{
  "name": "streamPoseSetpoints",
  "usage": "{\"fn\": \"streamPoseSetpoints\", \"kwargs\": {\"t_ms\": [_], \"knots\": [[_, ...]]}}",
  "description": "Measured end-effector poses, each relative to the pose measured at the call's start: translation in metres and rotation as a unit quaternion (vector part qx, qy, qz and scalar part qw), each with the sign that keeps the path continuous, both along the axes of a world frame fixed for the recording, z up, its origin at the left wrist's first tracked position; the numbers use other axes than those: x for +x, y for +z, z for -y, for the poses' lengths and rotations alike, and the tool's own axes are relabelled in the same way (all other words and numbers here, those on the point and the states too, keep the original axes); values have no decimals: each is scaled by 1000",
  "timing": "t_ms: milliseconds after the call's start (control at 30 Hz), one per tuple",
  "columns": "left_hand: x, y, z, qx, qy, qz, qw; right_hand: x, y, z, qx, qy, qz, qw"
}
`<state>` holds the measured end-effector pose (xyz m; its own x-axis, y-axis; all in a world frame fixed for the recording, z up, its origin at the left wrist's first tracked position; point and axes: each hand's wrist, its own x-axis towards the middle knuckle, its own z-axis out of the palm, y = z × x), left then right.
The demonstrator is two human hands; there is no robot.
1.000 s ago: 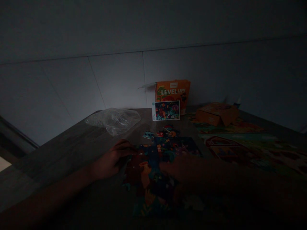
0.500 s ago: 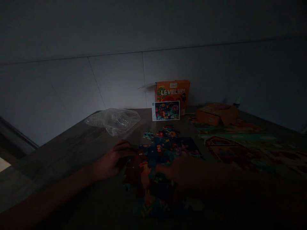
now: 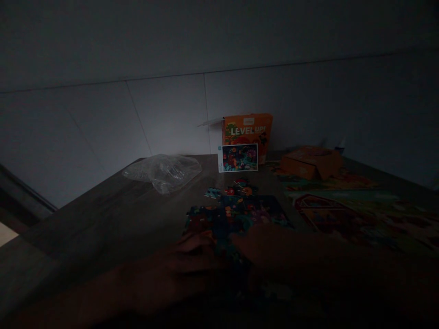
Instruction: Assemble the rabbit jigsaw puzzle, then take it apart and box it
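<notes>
**Both hands over the near part of the jigsaw (image 3: 224, 217)**

The jigsaw lies on the bench (image 3: 137, 214), with its far part in sight beyond the fingers. The left hand (image 3: 185, 260) comes in over its left side, the right hand (image 3: 270, 246) over its right, so neither is clearly nearer, and only a narrow strip shows between them. The far edge runs crosswise; the near edge is lost in darkness, so I cannot tell which way the long axis goes.

Just past that far edge lie a loose blue piece (image 3: 212, 193), roughly straight ahead of the left fingers, and a small cluster of pieces (image 3: 245, 189), ahead of the right.

The left fingers look bent and low over the jigsaw; whether they grip anything, I cannot tell. The right fingers are too dark to read. A pale patch (image 3: 278, 291) below the right hand cannot be made out.
</notes>
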<state>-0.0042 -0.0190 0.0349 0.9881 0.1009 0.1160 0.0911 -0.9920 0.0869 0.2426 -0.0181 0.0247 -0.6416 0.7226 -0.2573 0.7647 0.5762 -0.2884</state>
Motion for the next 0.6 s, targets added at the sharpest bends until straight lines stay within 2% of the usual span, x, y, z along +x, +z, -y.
{"fn": "streamPoseSetpoints", "kwargs": {"t_ms": [133, 300, 367, 500, 600], "knots": [[-5, -5, -5, 2, 14, 53, 998, -2, 1, -2, 26, 19, 25, 999], [-15, -18, -7, -11, 124, 125, 984, -9, 7, -1, 38, 17, 71, 997], [-15, -20, -9, -49, 129, 139, 981, -14, 9, 2, 43, 28, 70, 996], [-13, -19, -13, -169, 92, 131, 973, -24, 5, 8, 39, 65, 1, 997], [-13, -15, -15, -212, 94, 136, 963, -28, -6, 9, 39, 44, -49, 997]]}}
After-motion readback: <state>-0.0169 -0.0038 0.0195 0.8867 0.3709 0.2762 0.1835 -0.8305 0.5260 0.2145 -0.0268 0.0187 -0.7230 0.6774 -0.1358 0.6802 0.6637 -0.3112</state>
